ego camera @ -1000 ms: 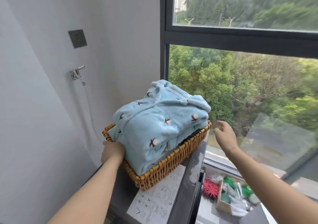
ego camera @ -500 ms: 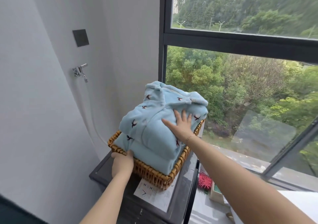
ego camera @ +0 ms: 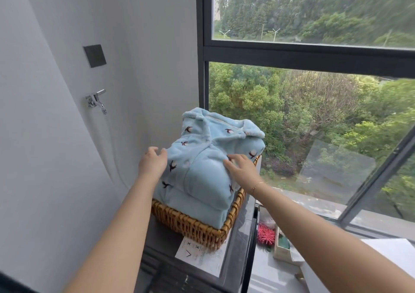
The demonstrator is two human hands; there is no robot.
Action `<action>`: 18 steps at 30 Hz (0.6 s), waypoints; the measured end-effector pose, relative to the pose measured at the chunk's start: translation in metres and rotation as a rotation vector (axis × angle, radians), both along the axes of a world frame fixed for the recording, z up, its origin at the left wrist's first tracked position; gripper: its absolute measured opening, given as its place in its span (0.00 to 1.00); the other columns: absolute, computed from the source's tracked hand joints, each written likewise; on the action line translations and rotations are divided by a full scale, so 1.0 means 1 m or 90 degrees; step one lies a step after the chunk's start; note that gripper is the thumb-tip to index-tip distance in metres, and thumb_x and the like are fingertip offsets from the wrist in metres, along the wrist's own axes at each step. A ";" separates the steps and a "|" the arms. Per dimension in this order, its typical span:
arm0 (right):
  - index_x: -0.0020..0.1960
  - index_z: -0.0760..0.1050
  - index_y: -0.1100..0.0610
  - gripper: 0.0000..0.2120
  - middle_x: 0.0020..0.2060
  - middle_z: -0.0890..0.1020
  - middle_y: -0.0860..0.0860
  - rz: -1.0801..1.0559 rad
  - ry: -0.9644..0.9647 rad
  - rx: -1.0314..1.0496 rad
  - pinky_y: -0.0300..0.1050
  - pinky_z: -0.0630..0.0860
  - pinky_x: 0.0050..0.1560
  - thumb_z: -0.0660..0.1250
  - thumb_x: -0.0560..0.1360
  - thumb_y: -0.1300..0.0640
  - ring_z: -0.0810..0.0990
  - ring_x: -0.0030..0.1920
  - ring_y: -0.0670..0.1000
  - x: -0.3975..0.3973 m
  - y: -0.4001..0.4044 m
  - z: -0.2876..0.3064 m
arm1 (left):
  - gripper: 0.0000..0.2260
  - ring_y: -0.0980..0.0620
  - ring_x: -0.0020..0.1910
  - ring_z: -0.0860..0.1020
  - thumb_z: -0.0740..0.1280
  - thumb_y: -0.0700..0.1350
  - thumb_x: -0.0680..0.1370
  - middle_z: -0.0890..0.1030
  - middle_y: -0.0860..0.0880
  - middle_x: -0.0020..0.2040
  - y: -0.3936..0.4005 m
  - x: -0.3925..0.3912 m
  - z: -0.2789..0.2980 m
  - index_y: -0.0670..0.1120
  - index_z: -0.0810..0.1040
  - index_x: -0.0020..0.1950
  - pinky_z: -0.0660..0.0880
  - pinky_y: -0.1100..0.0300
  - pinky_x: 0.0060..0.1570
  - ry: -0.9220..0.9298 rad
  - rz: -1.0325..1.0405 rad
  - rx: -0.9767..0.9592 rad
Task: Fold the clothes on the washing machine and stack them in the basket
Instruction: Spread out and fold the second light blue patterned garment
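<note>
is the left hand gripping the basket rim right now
No, the left hand rests against the side of the folded blue clothes, above the basket rim.

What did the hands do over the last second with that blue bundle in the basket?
The left hand let go of the woven wicker basket rim and rose to the side of the folded light-blue fleece garment. The right hand came in from beside the basket onto the garment's top. Garment and basket stayed put.
</note>
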State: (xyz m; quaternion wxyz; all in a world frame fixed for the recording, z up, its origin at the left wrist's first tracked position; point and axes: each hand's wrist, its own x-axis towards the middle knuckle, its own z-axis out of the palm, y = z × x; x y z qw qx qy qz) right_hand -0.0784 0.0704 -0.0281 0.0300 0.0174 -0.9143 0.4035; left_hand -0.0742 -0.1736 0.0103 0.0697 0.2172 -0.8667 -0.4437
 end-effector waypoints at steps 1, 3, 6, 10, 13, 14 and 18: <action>0.53 0.76 0.55 0.14 0.52 0.77 0.53 -0.060 0.020 -0.062 0.49 0.71 0.53 0.62 0.78 0.46 0.75 0.56 0.55 0.007 0.002 0.003 | 0.21 0.40 0.67 0.70 0.56 0.51 0.82 0.71 0.40 0.69 -0.003 -0.007 -0.005 0.39 0.69 0.69 0.67 0.53 0.62 -0.042 0.013 0.086; 0.35 0.67 0.55 0.17 0.33 0.70 0.50 -0.147 0.012 -0.200 0.45 0.64 0.34 0.64 0.76 0.45 0.71 0.36 0.52 0.027 0.002 0.007 | 0.22 0.41 0.66 0.72 0.58 0.53 0.82 0.73 0.40 0.68 -0.008 -0.007 -0.016 0.38 0.70 0.69 0.70 0.56 0.56 -0.071 0.010 0.252; 0.32 0.62 0.55 0.24 0.28 0.65 0.50 -0.083 -0.111 -0.313 0.44 0.65 0.35 0.67 0.73 0.38 0.67 0.31 0.50 0.056 -0.012 -0.006 | 0.21 0.46 0.57 0.78 0.64 0.55 0.79 0.80 0.44 0.60 -0.015 0.000 -0.030 0.41 0.75 0.64 0.74 0.57 0.52 0.001 -0.012 0.380; 0.32 0.65 0.55 0.19 0.29 0.70 0.50 -0.114 -0.085 -0.540 0.41 0.67 0.35 0.73 0.73 0.53 0.71 0.34 0.50 0.063 -0.021 -0.009 | 0.10 0.57 0.48 0.82 0.62 0.53 0.80 0.83 0.52 0.51 -0.013 0.009 -0.020 0.50 0.79 0.55 0.77 0.63 0.43 0.161 -0.102 0.450; 0.34 0.67 0.56 0.16 0.33 0.75 0.55 -0.091 -0.051 -0.655 0.41 0.70 0.35 0.73 0.72 0.63 0.74 0.37 0.52 0.069 -0.014 -0.009 | 0.17 0.51 0.48 0.82 0.63 0.58 0.78 0.83 0.48 0.50 -0.024 0.012 -0.017 0.45 0.78 0.55 0.79 0.53 0.47 0.217 -0.131 0.360; 0.35 0.67 0.56 0.15 0.36 0.75 0.57 -0.065 -0.055 -0.659 0.44 0.71 0.37 0.73 0.71 0.64 0.75 0.39 0.54 0.073 -0.012 -0.012 | 0.22 0.48 0.46 0.80 0.63 0.61 0.77 0.82 0.46 0.46 -0.029 0.014 -0.021 0.41 0.77 0.52 0.78 0.51 0.45 0.228 -0.115 0.282; 0.39 0.68 0.57 0.14 0.39 0.75 0.58 -0.038 -0.099 -0.682 0.46 0.71 0.40 0.75 0.68 0.62 0.74 0.42 0.55 0.082 -0.017 -0.023 | 0.31 0.46 0.44 0.75 0.58 0.69 0.74 0.77 0.45 0.41 -0.037 0.030 -0.042 0.38 0.73 0.46 0.72 0.53 0.42 0.178 -0.066 0.129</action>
